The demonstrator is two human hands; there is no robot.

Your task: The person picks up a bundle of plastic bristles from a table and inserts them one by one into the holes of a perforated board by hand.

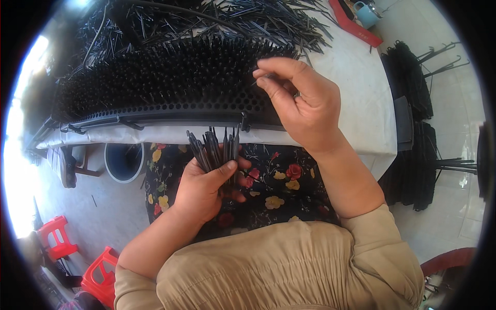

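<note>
The head view showed a bundle of slim dark rods (211, 150) in front of the person's torso, just on the near side of the table, with the tips pointing up and away and fanning slightly apart. The left hand (199, 187) was closed around the bundle's lower part, thumb laid across it. The right hand (306, 101) was raised higher and to the right, over the right end of a black perforated rack (227, 107), its thumb and index finger brought close together in a narrow pinch; whether a rod sat between them I could not tell.

Many upright black rods (175, 72) crowded the rack, while a strip of round holes showed along its near edge. Behind it, on the far side, loose black rods lay in a tangled heap (281, 23). All this rested on a white-topped table (356, 98), with a red tray-like object (356, 27) and a light-blue mug (367, 15) at the far right.

Below the near edge, a black floral cloth (274, 202) covered the lap, beneath a tan top (253, 258). Left of it stood a bucket (124, 180); nearer and farther left were red plastic stools (63, 252). Black racks (413, 165) were stacked to the right.
</note>
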